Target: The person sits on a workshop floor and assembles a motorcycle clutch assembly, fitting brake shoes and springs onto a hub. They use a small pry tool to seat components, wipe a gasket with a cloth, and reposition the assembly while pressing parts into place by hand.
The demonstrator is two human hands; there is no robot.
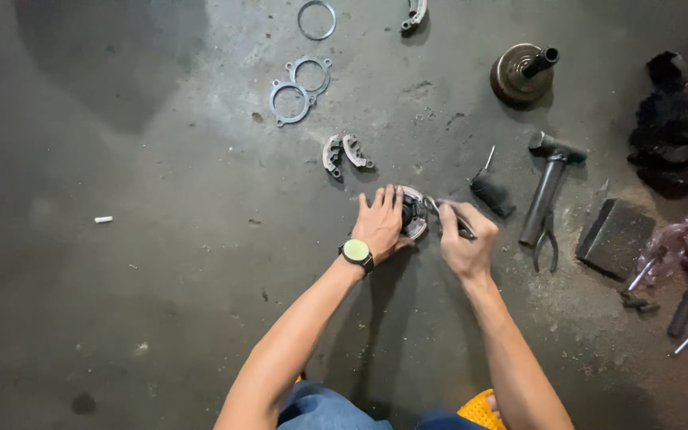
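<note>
while the left hand [381,223] is lying flat with fingers spread on a round metal clutch part [413,213] on the concrete floor [161,239], the right hand [465,239] is gripping a slim tool [446,217] whose tip is meeting the part. two curved shoes [344,153] are lying just above, a hammer [548,185] and pliers [545,243] to the right.

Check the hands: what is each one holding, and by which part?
Left hand presses flat on the round metal part, covering its left side. Right hand grips a slim metal tool by its handle end.
</note>
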